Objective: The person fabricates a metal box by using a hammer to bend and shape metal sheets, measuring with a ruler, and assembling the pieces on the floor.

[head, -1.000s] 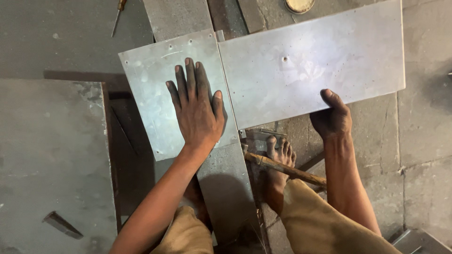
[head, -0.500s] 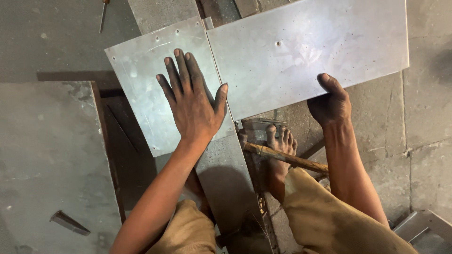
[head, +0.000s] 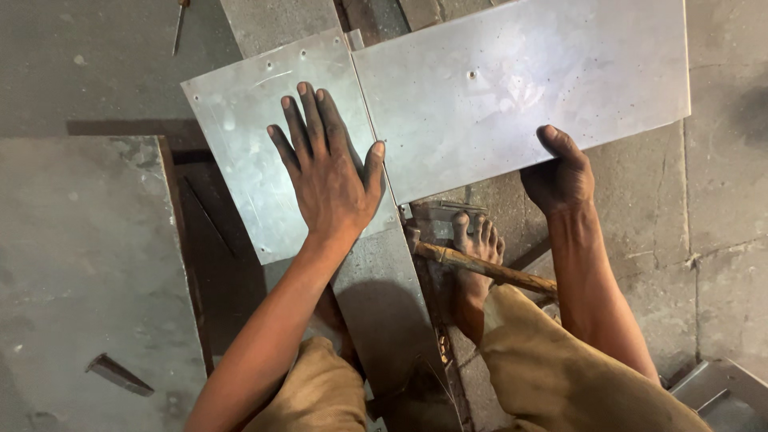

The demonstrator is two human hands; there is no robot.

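The single head camera looks almost straight down, close above the metal sheet, with the floor around it.

The metal sheet lay across a long steel bar, w/ one part left of the bar and the bigger part right of it. The left hand lay flat on the left part. The right hand held the sheet's near edge on the right. A hammer lay under a bare foot, btw. the knees. A small wedge lay on the slab at far left.
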